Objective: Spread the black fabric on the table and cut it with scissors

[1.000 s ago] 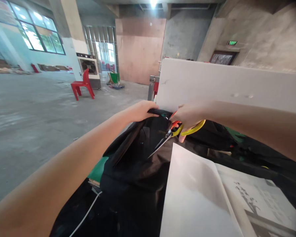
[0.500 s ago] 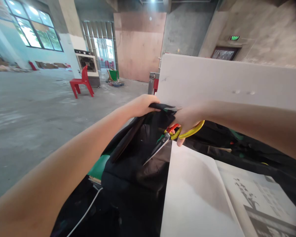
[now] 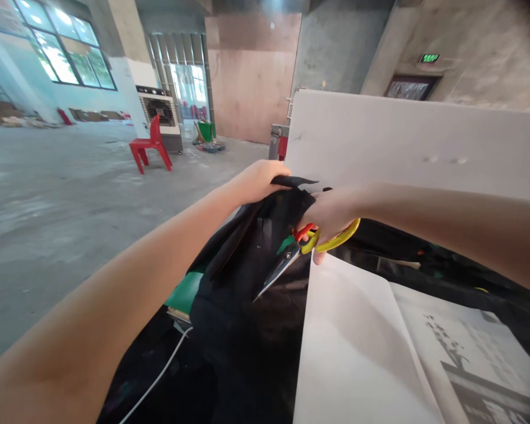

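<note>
My left hand point(image 3: 265, 178) is closed on the edge of a black cloth point(image 3: 247, 300), which hangs and lies in folds below it. In my right hand point(image 3: 329, 218) is a pair of scissors point(image 3: 287, 259) with yellow handles; the blades point down and to the left over the cloth. Something small and red shows by the fingers, with a green bit beside the blades; I cannot make out what they are. My right hand is close to the cloth's upper part. Just below it lies an open book or catalogue point(image 3: 353, 341) with a blank page and a printed one.
A white panel point(image 3: 380, 135) stands behind my right arm. A green object point(image 3: 188, 292) and a white cord point(image 3: 159, 374) are at the cloth's left. Farther off stand a red chair point(image 3: 152, 144) and an air cooler point(image 3: 159, 115) on the concrete floor.
The view has shifted slightly. The scissor blades look closer together, and my right hand has dipped a little. My left hand keeps its grip on the black cloth.
</note>
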### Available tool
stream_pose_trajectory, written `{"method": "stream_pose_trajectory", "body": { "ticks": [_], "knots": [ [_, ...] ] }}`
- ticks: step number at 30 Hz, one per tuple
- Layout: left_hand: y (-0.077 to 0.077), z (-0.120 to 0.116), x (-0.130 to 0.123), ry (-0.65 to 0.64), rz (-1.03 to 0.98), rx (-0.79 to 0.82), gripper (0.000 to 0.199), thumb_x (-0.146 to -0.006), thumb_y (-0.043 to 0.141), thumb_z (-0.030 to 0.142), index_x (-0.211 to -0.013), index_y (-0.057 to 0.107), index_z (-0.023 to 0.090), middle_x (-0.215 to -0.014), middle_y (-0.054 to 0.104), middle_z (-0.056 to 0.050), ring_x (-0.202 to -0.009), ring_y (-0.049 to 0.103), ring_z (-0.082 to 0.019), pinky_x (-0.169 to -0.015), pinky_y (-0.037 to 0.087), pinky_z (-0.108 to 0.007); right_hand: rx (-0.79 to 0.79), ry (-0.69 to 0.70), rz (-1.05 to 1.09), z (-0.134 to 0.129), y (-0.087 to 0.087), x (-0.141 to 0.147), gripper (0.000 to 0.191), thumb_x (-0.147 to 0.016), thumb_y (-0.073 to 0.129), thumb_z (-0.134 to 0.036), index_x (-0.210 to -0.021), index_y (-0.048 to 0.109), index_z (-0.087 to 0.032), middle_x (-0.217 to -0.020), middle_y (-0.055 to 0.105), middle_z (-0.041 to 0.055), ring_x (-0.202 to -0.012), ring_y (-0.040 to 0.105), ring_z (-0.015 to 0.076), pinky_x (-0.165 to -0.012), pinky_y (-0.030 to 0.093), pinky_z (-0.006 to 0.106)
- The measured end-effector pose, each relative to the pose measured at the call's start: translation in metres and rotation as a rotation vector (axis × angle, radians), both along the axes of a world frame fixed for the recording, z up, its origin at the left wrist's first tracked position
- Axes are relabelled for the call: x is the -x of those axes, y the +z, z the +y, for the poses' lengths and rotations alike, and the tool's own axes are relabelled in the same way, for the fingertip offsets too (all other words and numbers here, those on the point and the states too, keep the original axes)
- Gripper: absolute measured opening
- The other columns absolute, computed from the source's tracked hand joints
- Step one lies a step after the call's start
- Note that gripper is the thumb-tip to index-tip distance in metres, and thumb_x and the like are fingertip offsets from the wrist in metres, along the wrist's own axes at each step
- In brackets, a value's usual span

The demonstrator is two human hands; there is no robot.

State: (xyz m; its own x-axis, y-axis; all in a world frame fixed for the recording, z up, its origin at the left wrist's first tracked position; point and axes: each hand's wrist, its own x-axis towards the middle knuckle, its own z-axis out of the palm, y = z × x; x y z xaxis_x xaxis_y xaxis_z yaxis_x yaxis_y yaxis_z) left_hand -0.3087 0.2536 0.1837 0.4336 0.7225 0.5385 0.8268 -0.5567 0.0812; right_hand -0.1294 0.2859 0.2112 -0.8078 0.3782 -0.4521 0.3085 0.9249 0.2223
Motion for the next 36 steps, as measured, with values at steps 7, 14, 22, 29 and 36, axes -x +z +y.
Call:
{"method": "stream_pose_trajectory", "body": {
  "ticks": [7, 14, 22, 29, 36],
  "knots": [
    [-0.005, 0.001, 0.001, 0.001, 0.002, -0.007, 0.024, -0.083, 0.047, 0.033, -0.077, 0.061, 0.015, -0.075, 0.055, -0.003, -0.072, 0.053, -0.016, -0.065, 0.037, -0.025, 0.064, 0.019, -0.113, -0.001, -0.006, -0.001, 0.055, -0.052, 0.068, -0.059, -0.100, 0.065, -0.033, -0.095, 0.064, 0.0007, -0.086, 0.055, 0.0261, -0.067, 0.039, 0.035],
    [-0.010, 0.000, 0.002, 0.057, -0.006, -0.054, 0.026, -0.085, 0.044, 0.034, -0.077, 0.061, 0.016, -0.074, 0.054, -0.003, -0.072, 0.053, -0.017, -0.064, 0.037, -0.026, 0.073, 0.047, -0.121, -0.013, -0.002, 0.002, 0.043, -0.056, 0.063, -0.064, -0.078, 0.065, -0.027, -0.070, 0.062, -0.0006, -0.065, 0.053, 0.0192, -0.057, 0.034, 0.032],
    [-0.001, 0.007, 0.012, 0.267, -0.059, -0.169, 0.017, -0.080, 0.054, 0.032, -0.085, 0.061, 0.017, -0.080, 0.055, -0.004, -0.082, 0.054, -0.019, -0.072, 0.038, -0.030, 0.044, 0.163, -0.122, -0.023, -0.006, 0.015, 0.053, -0.056, 0.061, -0.066, -0.091, 0.063, -0.027, -0.078, 0.062, 0.0020, -0.073, 0.052, 0.0223, -0.056, 0.031, 0.031],
    [0.016, 0.008, 0.021, 0.428, -0.223, -0.277, 0.015, -0.081, 0.049, 0.035, -0.079, 0.059, 0.025, -0.084, 0.057, -0.004, -0.085, 0.051, -0.023, -0.074, 0.038, -0.036, -0.025, 0.261, -0.158, -0.047, -0.010, 0.020, 0.046, -0.053, 0.067, -0.059, -0.085, 0.064, -0.026, -0.071, 0.060, 0.0041, -0.087, 0.046, 0.0290, -0.056, 0.029, 0.031],
    [0.020, 0.007, 0.000, 0.484, -0.227, -0.268, 0.017, -0.079, 0.051, 0.036, -0.070, 0.056, 0.023, -0.081, 0.056, -0.004, -0.084, 0.052, -0.024, -0.071, 0.037, -0.037, 0.002, 0.364, -0.140, -0.068, -0.017, 0.028, 0.039, -0.055, 0.066, -0.057, -0.078, 0.062, -0.026, -0.067, 0.059, 0.0022, -0.078, 0.048, 0.0254, -0.063, 0.031, 0.034]
  ]
}}
